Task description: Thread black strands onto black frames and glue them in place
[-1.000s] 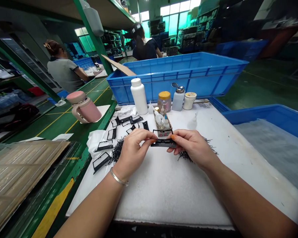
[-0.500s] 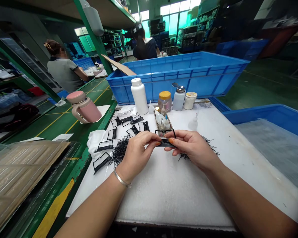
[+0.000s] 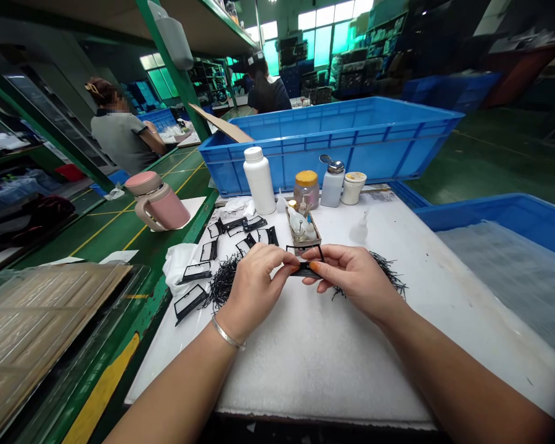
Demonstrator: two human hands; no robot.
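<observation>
Between my two hands, above the white work surface [image 3: 324, 364], is a small black plastic frame [image 3: 305, 271] with an open window. My left hand [image 3: 259, 277] pinches its left end between thumb and fingertips. The thumb and fingers of my right hand [image 3: 351, 272] grip its right end. Any small part under the fingertips is hidden. Left of my left hand lies a heap of thin black strips [image 3: 222, 280], and a second heap [image 3: 388, 271] shows partly behind my right hand. Several similar black frames [image 3: 190, 302] are spread on the left side.
Behind my hands stand a small tray of glue bottles [image 3: 302, 228], a white bottle [image 3: 259, 182], a yellow-lidded jar [image 3: 306, 190], a pump bottle [image 3: 332, 185] and a white tub [image 3: 353, 188]. A large blue crate [image 3: 324, 148] is beyond, a pink flask [image 3: 160, 203] left. Two people sit farther back.
Both hands and the black frame have shifted very slightly left and down. The grip on the frame looks the same.
</observation>
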